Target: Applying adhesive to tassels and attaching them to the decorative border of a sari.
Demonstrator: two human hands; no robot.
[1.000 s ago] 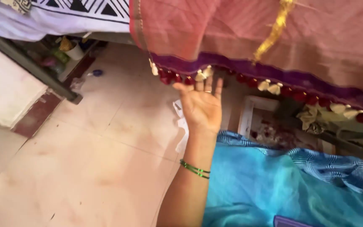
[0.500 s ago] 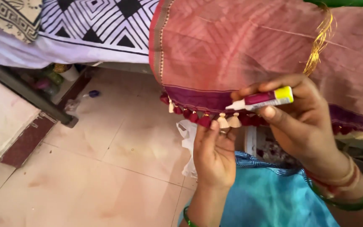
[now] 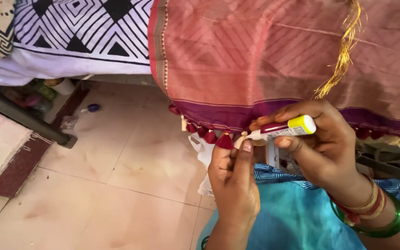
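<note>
A salmon-pink cloth (image 3: 274, 55) with a purple border hangs in front of me, its lower edge lined with small maroon tassels (image 3: 224, 141). My left hand (image 3: 232, 180) reaches up from below and pinches one tassel between thumb and fingers. My right hand (image 3: 318, 143) holds a small glue tube (image 3: 285, 129) with a yellow cap end and a maroon band, its nozzle touching the tassel by my left fingers. Green and gold bangles sit on my right wrist. A gold thread tassel (image 3: 343, 55) dangles over the cloth.
A black-and-white patterned bedsheet (image 3: 75, 32) hangs at top left over a dark bed frame (image 3: 24, 120), with small items beneath it. Beige floor tiles (image 3: 116, 185) spread below. Blue cloth (image 3: 292, 217) covers my lap, with a white plastic bag (image 3: 204, 157) beside it.
My right hand came into view with the glue tube and brought its nozzle to the tassel edge. My left hand closed onto a tassel. The view shifted closer.
</note>
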